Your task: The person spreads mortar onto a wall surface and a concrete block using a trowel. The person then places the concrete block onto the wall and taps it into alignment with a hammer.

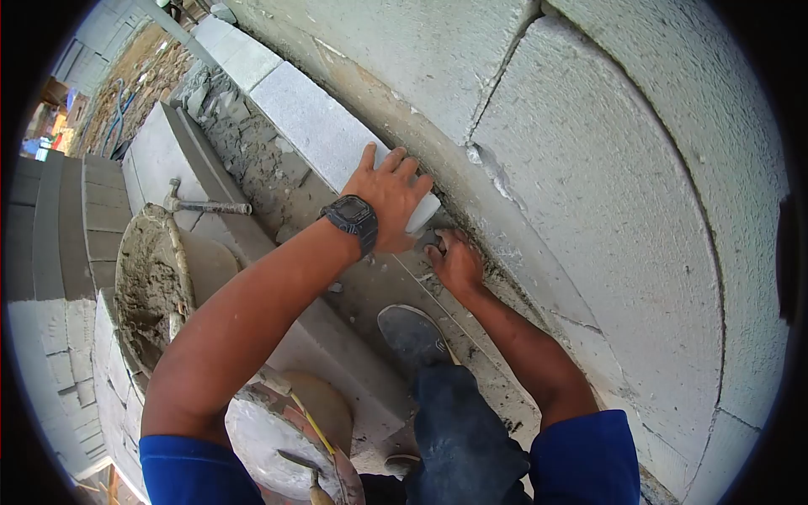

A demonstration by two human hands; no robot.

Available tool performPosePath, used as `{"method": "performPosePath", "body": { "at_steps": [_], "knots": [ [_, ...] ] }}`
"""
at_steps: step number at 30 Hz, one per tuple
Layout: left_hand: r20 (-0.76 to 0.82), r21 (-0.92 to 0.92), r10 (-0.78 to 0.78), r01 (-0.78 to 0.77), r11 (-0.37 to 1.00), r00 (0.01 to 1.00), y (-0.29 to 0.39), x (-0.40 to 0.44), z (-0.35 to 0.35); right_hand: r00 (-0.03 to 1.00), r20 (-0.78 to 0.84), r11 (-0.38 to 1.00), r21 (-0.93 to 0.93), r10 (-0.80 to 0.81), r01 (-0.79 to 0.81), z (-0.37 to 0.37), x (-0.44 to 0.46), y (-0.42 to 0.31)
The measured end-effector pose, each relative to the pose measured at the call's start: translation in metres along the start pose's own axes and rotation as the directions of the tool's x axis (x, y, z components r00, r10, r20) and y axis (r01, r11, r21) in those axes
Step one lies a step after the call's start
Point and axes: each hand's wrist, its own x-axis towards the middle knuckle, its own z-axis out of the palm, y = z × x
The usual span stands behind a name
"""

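Note:
A row of pale blocks [307, 118] runs along the foot of the grey block wall [598, 160]. My left hand [391, 198], with a black watch on its wrist, lies spread over the near end of the row, fingers apart. A small white piece [422, 214] shows beside its palm, against the block end. Close below it, my right hand [457, 261] has its fingers curled at the gap by the wall; whatever they hold, if anything, is too small to name. A thin string [433, 296] runs along the ground below my hands.
On the left, a hammer [206, 205] lies on a low block wall near a bucket of mortar [151, 278]. A second bucket [278, 446], with a trowel and a yellow-handled tool, stands at the bottom. My shoe [412, 332] is below my hands. Rough mortar [252, 151] lines the trench.

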Motion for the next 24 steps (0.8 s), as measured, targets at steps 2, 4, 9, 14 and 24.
{"method": "performPosePath", "body": {
  "at_steps": [2,4,9,14,24],
  "knots": [
    [-0.002,-0.018,-0.010,0.010,1.000,1.000,0.001,0.001,0.000,1.000,0.006,1.000,-0.011,-0.010,0.010,0.005,0.003,0.000],
    [-0.016,-0.040,-0.011,0.011,0.999,1.000,0.002,0.002,0.002,1.000,0.012,1.000,-0.021,-0.003,0.004,0.008,0.006,0.001],
    [-0.038,-0.061,0.000,-0.002,0.998,0.999,0.001,0.001,0.005,0.999,0.045,1.000,-0.001,0.023,-0.023,0.009,0.008,-0.003],
    [-0.065,-0.069,0.009,-0.014,0.998,0.998,-0.001,0.000,0.008,0.999,0.050,0.999,-0.032,0.007,-0.005,0.006,0.006,-0.006],
    [-0.096,-0.050,0.040,-0.045,0.998,0.995,-0.003,0.000,0.008,0.995,0.067,0.994,-0.076,-0.078,0.083,-0.002,0.007,0.002]
  ]
}}
